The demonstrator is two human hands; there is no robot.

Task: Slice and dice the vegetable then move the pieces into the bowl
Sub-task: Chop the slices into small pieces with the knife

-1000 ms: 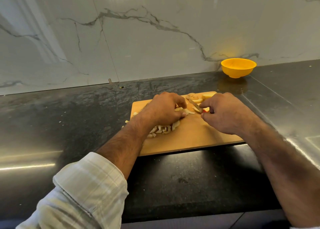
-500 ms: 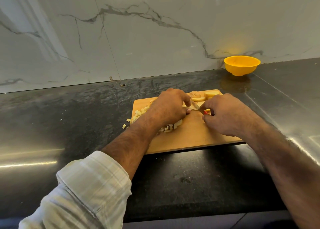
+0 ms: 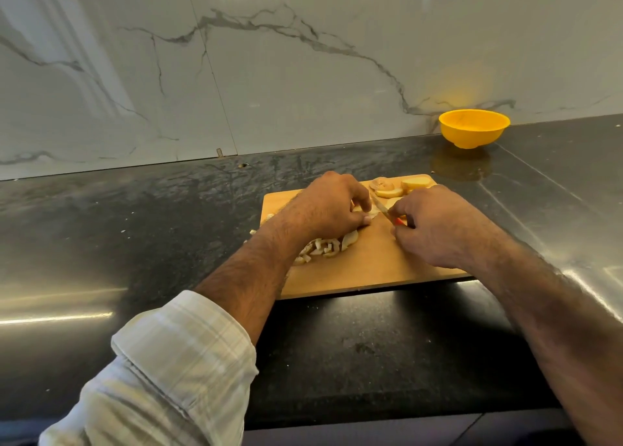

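Note:
A wooden cutting board [image 3: 364, 270] lies on the dark counter. My left hand [image 3: 328, 209] curls its fingers over a pale vegetable slice [image 3: 370, 213] and holds it down on the board. My right hand [image 3: 435, 226] grips a small knife [image 3: 381, 206] with a red handle, its blade beside the left fingertips. A heap of diced pale pieces [image 3: 325, 247] lies under my left wrist. Uncut slices [image 3: 396, 186] lie at the board's far right corner. The yellow bowl [image 3: 473, 128] stands far right against the wall, apart from both hands.
A marble wall rises behind the black counter [image 3: 135, 216]. A few stray pieces [image 3: 253, 232] lie off the board's left edge. The counter's front edge runs below the board.
The view has shifted slightly. Both hands stay over the slice, with the knife blade now closer to the left fingertips.

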